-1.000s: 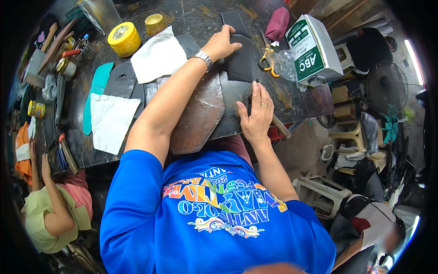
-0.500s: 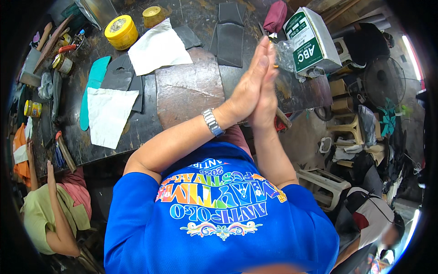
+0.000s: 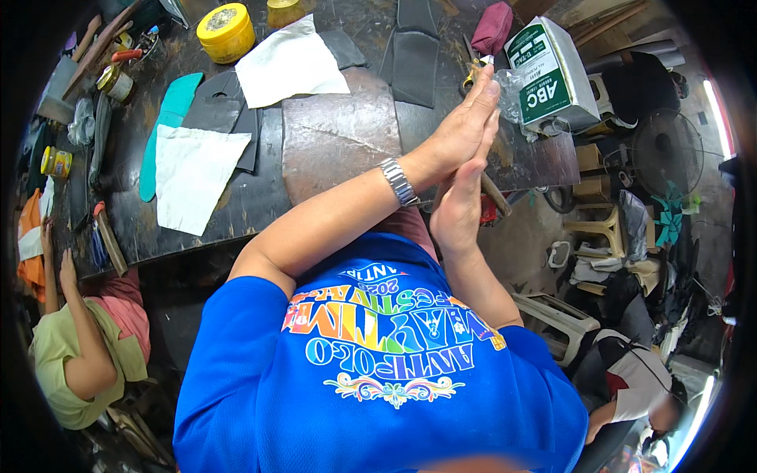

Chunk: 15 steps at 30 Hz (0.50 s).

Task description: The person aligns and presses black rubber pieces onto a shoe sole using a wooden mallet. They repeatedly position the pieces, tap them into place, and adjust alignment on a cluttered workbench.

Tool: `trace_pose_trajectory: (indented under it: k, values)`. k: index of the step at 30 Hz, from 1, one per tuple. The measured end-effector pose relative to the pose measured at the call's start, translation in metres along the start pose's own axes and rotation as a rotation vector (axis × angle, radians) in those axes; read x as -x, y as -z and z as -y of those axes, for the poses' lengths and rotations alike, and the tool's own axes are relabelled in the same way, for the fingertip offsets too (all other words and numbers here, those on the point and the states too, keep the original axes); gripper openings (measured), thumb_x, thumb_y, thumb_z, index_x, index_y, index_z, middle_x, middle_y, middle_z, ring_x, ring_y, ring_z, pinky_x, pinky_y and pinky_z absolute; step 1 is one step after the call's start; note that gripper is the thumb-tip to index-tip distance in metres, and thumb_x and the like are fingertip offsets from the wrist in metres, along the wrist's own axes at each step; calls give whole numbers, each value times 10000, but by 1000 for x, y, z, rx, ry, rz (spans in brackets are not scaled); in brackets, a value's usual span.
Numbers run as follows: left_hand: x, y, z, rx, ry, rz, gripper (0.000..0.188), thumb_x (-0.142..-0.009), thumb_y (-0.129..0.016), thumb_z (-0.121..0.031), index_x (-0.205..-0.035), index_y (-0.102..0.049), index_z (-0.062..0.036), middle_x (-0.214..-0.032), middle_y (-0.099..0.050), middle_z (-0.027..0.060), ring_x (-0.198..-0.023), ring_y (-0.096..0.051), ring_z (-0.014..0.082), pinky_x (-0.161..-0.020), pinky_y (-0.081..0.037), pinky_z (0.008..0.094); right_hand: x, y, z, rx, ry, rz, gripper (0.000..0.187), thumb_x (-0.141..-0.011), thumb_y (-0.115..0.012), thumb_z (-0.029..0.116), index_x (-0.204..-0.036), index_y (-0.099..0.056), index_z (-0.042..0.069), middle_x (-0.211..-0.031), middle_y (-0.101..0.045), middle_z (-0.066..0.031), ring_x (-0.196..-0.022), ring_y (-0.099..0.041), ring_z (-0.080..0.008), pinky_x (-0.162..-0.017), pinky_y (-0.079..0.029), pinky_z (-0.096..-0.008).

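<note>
Over the right part of the dark table my left hand (image 3: 460,130), with a metal watch (image 3: 397,180) on its wrist, lies palm to palm with my right hand (image 3: 459,209). The fingers of the left point away from me, stretched out. Nearer my body, the right hand rests lower against the left palm, its fingers partly hidden behind the left hand. Nothing shows between them. Left of the hands, a worn brown board (image 3: 339,138) lies on the table. Yellow-handled scissors (image 3: 471,75) sit just beyond the fingertips, partly covered.
White pieces (image 3: 292,67), a teal sole-shaped piece (image 3: 169,134) and dark grey cut pieces (image 3: 412,67) lie around the board. A yellow tub (image 3: 225,33) stands farther back. At right are a green-and-white box (image 3: 552,75) and a maroon pouch (image 3: 491,29). Another person (image 3: 91,347) sits at left.
My palms have slid along each other: the left hand moved forward and right, while the right hand dropped back toward my body. The view has shifted slightly.
</note>
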<state>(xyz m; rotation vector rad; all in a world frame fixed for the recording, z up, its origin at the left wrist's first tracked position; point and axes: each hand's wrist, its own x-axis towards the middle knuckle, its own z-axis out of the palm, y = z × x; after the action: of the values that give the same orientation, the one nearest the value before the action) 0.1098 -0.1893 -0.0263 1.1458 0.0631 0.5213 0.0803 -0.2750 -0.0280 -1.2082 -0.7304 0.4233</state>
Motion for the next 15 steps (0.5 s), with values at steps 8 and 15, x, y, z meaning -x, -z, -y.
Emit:
trace_pose_trajectory:
  k: [8, 15]
  values:
    - [11, -19, 34, -341, -213, 157, 703, -1091, -327, -451, -1616, -133, -25, -1680, -132, 205, -1560, -101, 332, -1259, -102, 394, -30, 44, 3, -12, 27, -59, 886, -1033, -233, 678, -1624, -61, 41, -1698, -69, -131, -1561, -90, -266, -1253, -100, -391]
    - [-8, -7, 1, 92, 260, 86, 851, -1042, -450, -559, -1609, -137, -7, -1659, -208, 206, -1556, -141, 274, -1246, -152, 363, 4, 35, -12, 105, 75, 86, 931, -1024, -320, 670, -1622, 9, 37, -1692, -72, -122, -1563, -74, -267, -1252, -106, -410]
